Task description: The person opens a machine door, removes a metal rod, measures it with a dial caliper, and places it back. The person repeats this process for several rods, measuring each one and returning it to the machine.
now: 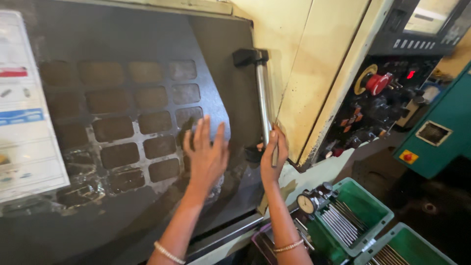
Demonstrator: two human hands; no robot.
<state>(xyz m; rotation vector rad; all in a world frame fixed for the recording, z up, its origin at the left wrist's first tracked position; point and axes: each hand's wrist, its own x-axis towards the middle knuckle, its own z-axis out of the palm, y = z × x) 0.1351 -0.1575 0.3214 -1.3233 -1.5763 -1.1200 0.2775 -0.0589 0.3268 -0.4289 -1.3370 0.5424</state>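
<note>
A large dark sliding machine door with a grid of grimy window panes fills the left of the head view. My left hand lies flat against the door, fingers spread, near its lower right panes. My right hand is wrapped around the lower end of the vertical metal door handle at the door's right edge. Both wrists wear thin bracelets.
A cream machine housing stands right of the door, with a control panel carrying a red stop button. Below are green bins of metal rods and a dial gauge. A white sheet hangs at left; a teal cabinet at right.
</note>
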